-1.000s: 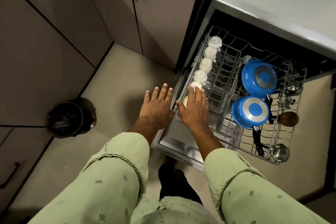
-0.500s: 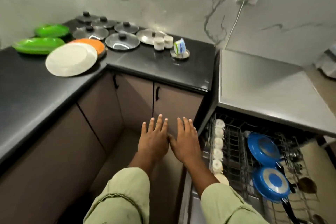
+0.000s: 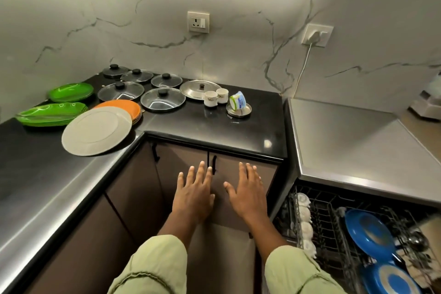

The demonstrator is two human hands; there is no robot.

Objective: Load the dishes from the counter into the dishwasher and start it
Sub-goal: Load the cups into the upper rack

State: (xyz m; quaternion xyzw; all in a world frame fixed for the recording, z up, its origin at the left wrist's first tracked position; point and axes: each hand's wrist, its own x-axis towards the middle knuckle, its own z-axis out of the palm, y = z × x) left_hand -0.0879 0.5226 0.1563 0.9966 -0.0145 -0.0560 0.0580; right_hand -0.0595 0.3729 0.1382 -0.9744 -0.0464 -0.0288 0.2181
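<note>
My left hand (image 3: 194, 194) and my right hand (image 3: 248, 192) hover side by side before the cabinet doors, fingers straight, holding nothing. On the black counter (image 3: 214, 131) lie a large white plate (image 3: 96, 130), orange plates (image 3: 124, 106) under it, green plates (image 3: 51, 114), several glass lids (image 3: 162, 99), a steel lid (image 3: 200, 88), two white cups (image 3: 216, 96) and a tipped cup on a small steel plate (image 3: 238, 108). At lower right the pulled-out dishwasher rack (image 3: 329, 229) holds a row of white cups (image 3: 304, 219) and two blue pans (image 3: 368, 234).
Brown cabinet doors (image 3: 181, 169) with black handles face me below the counter. A steel worktop (image 3: 353, 145) covers the dishwasher on the right. A plugged-in cable (image 3: 303, 69) hangs down the marble wall. An appliance (image 3: 427, 102) stands at the far right edge.
My view has lifted from the rack and floor up to the counter. Both hands have left the rack's edge and risen leftwards in front of the cabinet, and have spread slightly apart.
</note>
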